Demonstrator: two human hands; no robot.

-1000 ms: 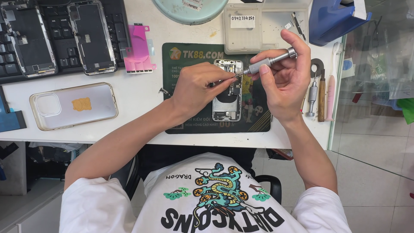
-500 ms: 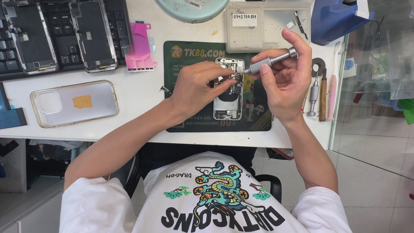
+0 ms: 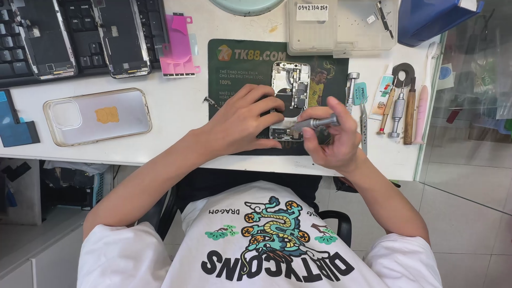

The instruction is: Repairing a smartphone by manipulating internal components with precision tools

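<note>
A phone-repair workshop. On the white bench [image 3: 181, 122] a dark mat [image 3: 234, 69] carries an opened phone [image 3: 290, 85] with its inner parts bare. Two detached screens [image 3: 48, 37] lie over a keyboard [image 3: 85, 50] at the far left, with a pink adhesive sheet [image 3: 178, 50] beside them and a clear phone case [image 3: 96, 116] nearer the edge. Small hand tools [image 3: 399, 104] lie in a row at the right, and a grey parts tray [image 3: 341, 26] sits at the back. A glass partition [image 3: 469, 106] bounds the bench's right side.
</note>
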